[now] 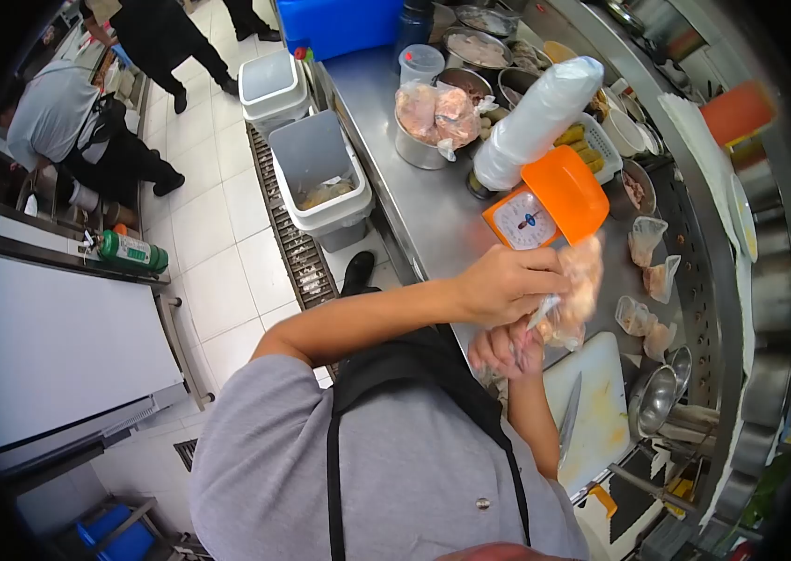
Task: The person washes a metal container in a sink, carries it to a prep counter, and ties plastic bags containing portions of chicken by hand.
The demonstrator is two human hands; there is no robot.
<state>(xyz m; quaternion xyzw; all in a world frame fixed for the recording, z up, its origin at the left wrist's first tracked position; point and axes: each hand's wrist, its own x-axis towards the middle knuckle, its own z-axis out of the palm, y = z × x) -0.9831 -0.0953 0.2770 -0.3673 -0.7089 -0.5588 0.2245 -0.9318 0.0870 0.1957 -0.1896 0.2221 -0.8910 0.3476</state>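
Observation:
A clear plastic bag of pale pinkish meat [580, 285] hangs over the steel counter, just in front of an orange kitchen scale [566, 198]. My left hand [512, 283] is closed on the bag's gathered neck, its fingers pinched together. Below it, my right hand [510, 350] also grips the bag's twisted plastic end, fingers curled. Some fingertips are hidden behind the plastic. To the right of the hands lies a white cutting board [592, 407] with a knife [570, 414] along its left side.
Behind the scale stand a roll of plastic bags [537, 122] and a pot topped with bagged meat [435, 117]. Small filled bags [646, 241] line the counter's right side. An open bin [320, 178] stands left of the counter. Other people [68, 122] are at the far left.

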